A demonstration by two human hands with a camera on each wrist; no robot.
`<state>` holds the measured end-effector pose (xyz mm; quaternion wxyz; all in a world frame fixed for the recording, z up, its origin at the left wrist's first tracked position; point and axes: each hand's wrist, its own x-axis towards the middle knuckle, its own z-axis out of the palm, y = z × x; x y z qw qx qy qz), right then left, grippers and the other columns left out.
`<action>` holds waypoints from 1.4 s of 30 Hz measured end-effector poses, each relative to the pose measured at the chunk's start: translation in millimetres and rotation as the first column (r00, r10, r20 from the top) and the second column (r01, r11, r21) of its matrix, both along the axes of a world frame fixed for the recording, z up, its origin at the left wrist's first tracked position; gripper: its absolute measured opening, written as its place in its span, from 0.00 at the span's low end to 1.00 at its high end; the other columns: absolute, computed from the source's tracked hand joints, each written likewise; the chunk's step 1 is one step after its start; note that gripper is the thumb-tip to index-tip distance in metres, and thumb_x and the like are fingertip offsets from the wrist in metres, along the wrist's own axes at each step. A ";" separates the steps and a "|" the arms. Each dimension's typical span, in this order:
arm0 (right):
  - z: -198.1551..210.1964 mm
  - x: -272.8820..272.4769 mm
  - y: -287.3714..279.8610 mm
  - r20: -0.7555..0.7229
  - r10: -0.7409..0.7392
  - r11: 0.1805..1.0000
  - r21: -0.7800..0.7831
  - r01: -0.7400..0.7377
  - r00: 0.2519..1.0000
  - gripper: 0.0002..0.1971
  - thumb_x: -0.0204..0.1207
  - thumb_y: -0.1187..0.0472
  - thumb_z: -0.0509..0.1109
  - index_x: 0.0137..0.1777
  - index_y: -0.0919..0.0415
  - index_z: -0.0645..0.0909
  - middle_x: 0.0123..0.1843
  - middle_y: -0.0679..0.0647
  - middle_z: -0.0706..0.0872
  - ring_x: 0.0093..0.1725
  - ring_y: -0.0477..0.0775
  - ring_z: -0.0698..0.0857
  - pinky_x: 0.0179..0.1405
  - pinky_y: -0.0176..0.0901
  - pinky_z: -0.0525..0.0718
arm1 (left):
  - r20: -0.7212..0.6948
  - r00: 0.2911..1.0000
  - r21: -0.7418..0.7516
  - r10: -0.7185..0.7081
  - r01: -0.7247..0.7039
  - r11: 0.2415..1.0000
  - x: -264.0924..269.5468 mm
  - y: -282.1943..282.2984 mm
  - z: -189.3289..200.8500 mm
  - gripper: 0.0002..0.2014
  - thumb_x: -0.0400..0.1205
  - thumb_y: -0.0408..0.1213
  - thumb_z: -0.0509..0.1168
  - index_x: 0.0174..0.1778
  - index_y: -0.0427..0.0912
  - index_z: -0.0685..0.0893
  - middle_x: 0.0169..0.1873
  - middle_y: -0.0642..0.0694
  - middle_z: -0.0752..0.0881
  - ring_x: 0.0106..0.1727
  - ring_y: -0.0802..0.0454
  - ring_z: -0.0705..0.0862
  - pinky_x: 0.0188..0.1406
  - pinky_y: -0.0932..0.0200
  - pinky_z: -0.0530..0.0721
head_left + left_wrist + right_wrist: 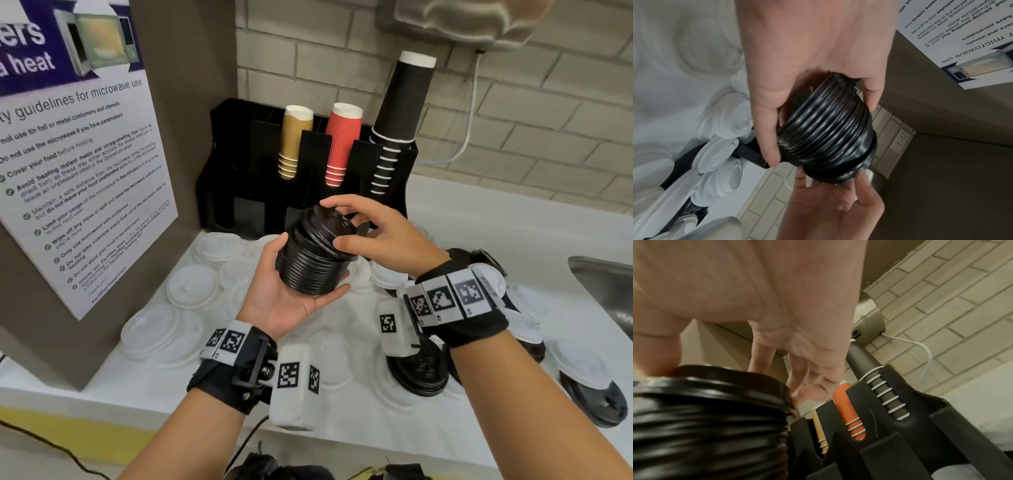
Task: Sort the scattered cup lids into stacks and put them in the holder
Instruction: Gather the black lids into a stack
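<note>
White counter [479, 219] under brick wall, translucent white lids [191, 286] scattered at centre left of frame. Left hand [287, 291] cradles ribbed stack of black lids [310, 260] at centre, fingers curled round it. Right hand [373, 233] pinches top lid, sitting crooked on stack. Step, likely: squaring black stack. Next: press top lid flush, carry to black holder [239, 164] at upper centre. Glossy thin plastic, slippery.

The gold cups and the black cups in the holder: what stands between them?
The red cups stand between the gold cups and the black cups; the head view shows it.

black lid stack [313, 260], white lids [193, 286], red cups [340, 144]
</note>
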<state>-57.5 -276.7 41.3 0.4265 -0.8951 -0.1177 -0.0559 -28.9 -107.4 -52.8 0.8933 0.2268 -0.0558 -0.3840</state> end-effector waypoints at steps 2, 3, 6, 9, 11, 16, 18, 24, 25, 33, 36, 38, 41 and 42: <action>3.2 2.1 1.8 -0.008 0.010 1.000 -0.013 -0.010 1.000 0.23 0.73 0.61 0.74 0.67 0.42 0.79 0.63 0.47 0.81 0.58 0.46 0.81 0.59 0.46 0.82 | 0.007 1.000 0.011 -0.025 0.025 1.000 -1.1 -1.5 1.3 0.26 0.75 0.56 0.66 0.58 0.40 0.90 0.67 0.30 0.82 0.70 0.29 0.79 0.63 0.34 0.82; 5.0 2.8 2.8 -0.012 0.016 1.000 -0.024 -0.017 1.000 0.23 0.73 0.60 0.74 0.66 0.42 0.80 0.64 0.47 0.81 0.60 0.47 0.80 0.62 0.50 0.82 | 0.010 0.999 0.010 -0.037 0.036 0.999 -1.3 -2.1 1.8 0.26 0.75 0.56 0.66 0.58 0.40 0.90 0.66 0.30 0.83 0.70 0.29 0.79 0.62 0.34 0.83; 8.4 3.8 3.7 -0.011 0.040 0.997 -0.061 -0.040 0.999 0.21 0.73 0.60 0.74 0.65 0.43 0.81 0.64 0.47 0.81 0.63 0.46 0.80 0.65 0.54 0.81 | 0.025 0.998 -0.002 -0.055 0.055 0.998 -1.3 -4.3 2.6 0.26 0.76 0.56 0.65 0.59 0.40 0.90 0.65 0.31 0.84 0.69 0.30 0.80 0.58 0.36 0.85; 9.4 2.6 2.3 -0.005 0.030 0.997 -0.070 -0.030 1.000 0.21 0.72 0.60 0.74 0.65 0.42 0.81 0.64 0.47 0.81 0.64 0.48 0.79 0.65 0.57 0.81 | 0.027 0.998 -0.015 -0.062 0.062 0.998 -1.0 -5.9 3.4 0.26 0.76 0.57 0.65 0.59 0.40 0.90 0.65 0.31 0.84 0.70 0.30 0.80 0.58 0.36 0.85; 9.6 1.5 1.2 0.004 0.027 0.997 -0.075 -0.027 1.000 0.21 0.72 0.60 0.74 0.64 0.41 0.80 0.64 0.48 0.81 0.63 0.48 0.79 0.64 0.56 0.81 | 0.020 0.998 -0.025 -0.059 0.060 0.998 -1.5 -6.7 4.1 0.26 0.76 0.57 0.64 0.58 0.40 0.90 0.65 0.31 0.84 0.70 0.30 0.79 0.59 0.36 0.85; 9.3 0.1 0.7 0.028 0.052 0.995 -0.087 -0.050 0.998 0.21 0.72 0.61 0.75 0.64 0.44 0.81 0.62 0.45 0.81 0.61 0.43 0.79 0.61 0.47 0.82 | -0.012 0.999 -0.044 -0.046 0.046 0.998 -1.8 -8.6 6.1 0.27 0.76 0.56 0.66 0.60 0.39 0.89 0.67 0.30 0.82 0.70 0.28 0.78 0.63 0.33 0.82; 9.0 0.2 0.5 0.033 0.046 0.995 -0.086 -0.043 0.998 0.20 0.73 0.61 0.75 0.63 0.45 0.81 0.61 0.44 0.82 0.60 0.41 0.79 0.60 0.44 0.81 | -0.014 0.999 -0.051 -0.048 0.047 0.998 -2.1 -9.0 5.9 0.27 0.76 0.56 0.66 0.61 0.39 0.89 0.67 0.29 0.82 0.70 0.27 0.78 0.63 0.32 0.82; 6.5 -8.5 -8.9 0.059 0.005 0.996 -0.092 0.001 0.998 0.25 0.73 0.48 0.73 0.70 0.39 0.73 0.62 0.39 0.76 0.60 0.31 0.75 0.53 0.23 0.74 | 0.053 0.999 -0.038 -0.010 0.012 0.999 -4.8 -10.2 5.9 0.32 0.67 0.58 0.73 0.61 0.40 0.89 0.67 0.29 0.82 0.68 0.27 0.80 0.63 0.32 0.82; 6.3 -11.7 -14.3 0.059 -0.048 0.995 -0.082 0.053 0.997 0.24 0.75 0.48 0.72 0.70 0.41 0.72 0.61 0.39 0.76 0.60 0.32 0.76 0.52 0.24 0.74 | 0.054 0.999 -0.037 0.005 -0.003 0.999 -4.6 -10.1 5.9 0.32 0.67 0.57 0.73 0.62 0.39 0.88 0.67 0.29 0.82 0.68 0.27 0.80 0.63 0.32 0.82; -20.6 -50.0 -53.6 -0.602 -0.171 0.670 -0.652 -0.356 0.780 0.38 0.62 0.47 0.83 0.71 0.43 0.70 0.64 0.45 0.74 0.64 0.49 0.73 0.66 0.47 0.76 | -0.084 0.995 -0.087 0.052 -0.059 0.994 -5.4 -12.3 5.0 0.36 0.70 0.55 0.71 0.70 0.37 0.79 0.67 0.28 0.82 0.69 0.29 0.80 0.61 0.34 0.84; -36.3 -59.4 -52.4 -0.637 -0.218 0.559 -0.703 -0.440 0.740 0.43 0.59 0.51 0.85 0.71 0.44 0.65 0.65 0.47 0.71 0.66 0.53 0.69 0.66 0.55 0.77 | -0.118 0.992 -0.047 0.033 -0.039 0.998 -7.2 -15.8 5.7 0.34 0.71 0.57 0.69 0.68 0.37 0.81 0.65 0.30 0.83 0.67 0.32 0.83 0.55 0.37 0.87; -44.9 -63.7 -50.4 -0.595 -0.219 0.440 -0.768 -0.465 0.774 0.44 0.58 0.52 0.85 0.71 0.44 0.63 0.66 0.49 0.70 0.65 0.55 0.68 0.62 0.53 0.76 | -0.151 0.988 -0.048 0.010 -0.017 0.999 -8.5 -17.6 6.4 0.34 0.72 0.58 0.68 0.66 0.36 0.83 0.65 0.30 0.84 0.67 0.32 0.82 0.53 0.38 0.88; -53.6 -67.1 -49.0 -0.527 -0.186 0.371 -0.819 -0.437 0.829 0.42 0.59 0.52 0.83 0.70 0.45 0.64 0.64 0.50 0.72 0.62 0.55 0.69 0.55 0.50 0.72 | -0.164 0.986 -0.057 -0.013 0.004 0.998 -9.6 -19.1 7.7 0.33 0.72 0.59 0.68 0.60 0.34 0.89 0.64 0.29 0.84 0.68 0.31 0.82 0.54 0.37 0.88; -55.2 -67.6 -49.4 -0.514 -0.177 0.382 -0.822 -0.423 0.839 0.41 0.59 0.52 0.83 0.69 0.45 0.64 0.64 0.50 0.72 0.61 0.55 0.69 0.54 0.49 0.71 | -0.158 0.987 -0.061 -0.015 0.005 0.998 -9.9 -19.3 8.0 0.33 0.71 0.60 0.68 0.58 0.34 0.89 0.64 0.29 0.84 0.68 0.31 0.81 0.56 0.37 0.87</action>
